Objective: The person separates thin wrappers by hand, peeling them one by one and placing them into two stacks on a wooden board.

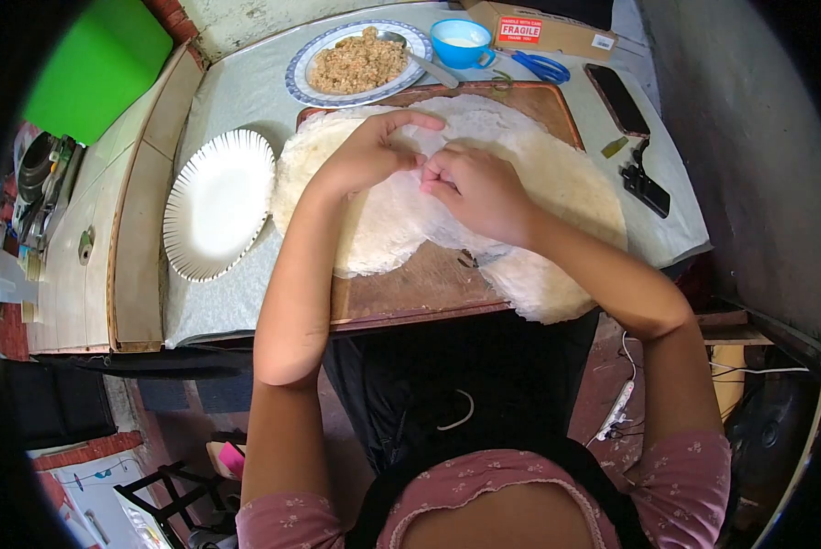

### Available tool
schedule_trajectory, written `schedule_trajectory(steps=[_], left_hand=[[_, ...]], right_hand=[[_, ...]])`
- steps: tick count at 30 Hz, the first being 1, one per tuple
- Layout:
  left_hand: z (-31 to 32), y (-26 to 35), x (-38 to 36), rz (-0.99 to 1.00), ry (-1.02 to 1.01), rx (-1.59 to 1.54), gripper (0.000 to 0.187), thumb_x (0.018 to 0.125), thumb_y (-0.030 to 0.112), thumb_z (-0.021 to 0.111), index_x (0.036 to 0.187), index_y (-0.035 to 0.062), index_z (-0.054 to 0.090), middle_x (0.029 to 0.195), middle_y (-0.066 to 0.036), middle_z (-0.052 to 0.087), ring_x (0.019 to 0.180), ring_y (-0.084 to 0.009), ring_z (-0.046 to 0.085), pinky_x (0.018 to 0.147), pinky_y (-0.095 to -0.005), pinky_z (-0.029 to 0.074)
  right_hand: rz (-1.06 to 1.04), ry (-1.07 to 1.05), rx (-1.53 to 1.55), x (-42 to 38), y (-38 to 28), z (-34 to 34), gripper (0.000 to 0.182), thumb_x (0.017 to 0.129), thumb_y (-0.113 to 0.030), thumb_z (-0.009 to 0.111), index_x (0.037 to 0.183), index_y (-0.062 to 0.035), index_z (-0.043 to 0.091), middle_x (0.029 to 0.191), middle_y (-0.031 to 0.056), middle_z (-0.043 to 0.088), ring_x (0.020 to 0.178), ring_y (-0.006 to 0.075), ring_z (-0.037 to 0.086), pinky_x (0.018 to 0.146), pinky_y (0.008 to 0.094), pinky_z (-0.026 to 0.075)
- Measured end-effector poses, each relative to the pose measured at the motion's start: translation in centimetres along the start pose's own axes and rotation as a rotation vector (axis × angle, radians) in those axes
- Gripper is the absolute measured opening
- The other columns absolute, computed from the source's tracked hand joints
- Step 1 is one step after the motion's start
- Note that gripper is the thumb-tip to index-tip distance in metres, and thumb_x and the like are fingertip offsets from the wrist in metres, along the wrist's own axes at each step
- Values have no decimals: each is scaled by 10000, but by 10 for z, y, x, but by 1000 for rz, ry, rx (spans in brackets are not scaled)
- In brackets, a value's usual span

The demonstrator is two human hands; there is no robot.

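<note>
Thin, pale round wrappers (557, 183) lie overlapping on a brown wooden board (383, 297), some of them hanging past its front edge. My left hand (371, 154) is over the middle of these sheets, its index finger stretched out and its thumb apart from it. Close beside the left thumb, my right hand (475, 188) has its fingertips pinched together on a thin wrapper. Exactly where the pinched edge runs is hard to make out against the other pale sheets.
A white paper plate (218, 206) lies left of the board. Behind are a plate (299, 80) of minced filling with a spoon (433, 70), a blue cup (463, 55), blue scissors (543, 66) and a cardboard box (571, 38). A phone (617, 99) rests at right.
</note>
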State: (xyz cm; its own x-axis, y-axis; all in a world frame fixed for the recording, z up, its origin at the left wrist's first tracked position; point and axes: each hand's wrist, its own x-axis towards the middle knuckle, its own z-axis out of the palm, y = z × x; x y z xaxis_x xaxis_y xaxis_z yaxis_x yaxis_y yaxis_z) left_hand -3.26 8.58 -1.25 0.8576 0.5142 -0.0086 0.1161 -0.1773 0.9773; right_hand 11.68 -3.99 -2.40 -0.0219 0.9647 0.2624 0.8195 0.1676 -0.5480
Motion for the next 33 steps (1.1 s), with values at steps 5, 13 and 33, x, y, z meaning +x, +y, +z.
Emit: schedule_trajectory(steps=[5, 13, 33], left_hand=[[-1, -1, 0, 14, -10, 37, 527, 774, -125, 568, 1277, 32, 581, 914, -20, 662, 744, -40, 581, 743, -217, 481], [-5, -9, 4, 5, -10, 20, 487, 778, -123, 597, 1246, 9, 598, 1079, -57, 667, 890, -91, 647, 839, -246, 515], [-2, -11, 11, 103, 164, 18, 335, 836, -58, 630, 1160, 20, 673, 967, -32, 712, 911, -101, 631, 847, -236, 500]], right_hand=[[-109, -146, 74, 1, 9, -15, 158, 852, -242, 684, 907, -102, 637, 898, 80, 625, 851, 263, 640, 757, 398, 501], [-237, -170, 234, 9, 20, -20, 163, 791, -144, 741, 910, -76, 654, 880, 75, 599, 807, 208, 619, 711, 347, 488], [-370, -38, 276, -1, 35, -48, 177, 759, -26, 722, 932, -58, 698, 853, 69, 675, 786, 225, 654, 729, 315, 511]])
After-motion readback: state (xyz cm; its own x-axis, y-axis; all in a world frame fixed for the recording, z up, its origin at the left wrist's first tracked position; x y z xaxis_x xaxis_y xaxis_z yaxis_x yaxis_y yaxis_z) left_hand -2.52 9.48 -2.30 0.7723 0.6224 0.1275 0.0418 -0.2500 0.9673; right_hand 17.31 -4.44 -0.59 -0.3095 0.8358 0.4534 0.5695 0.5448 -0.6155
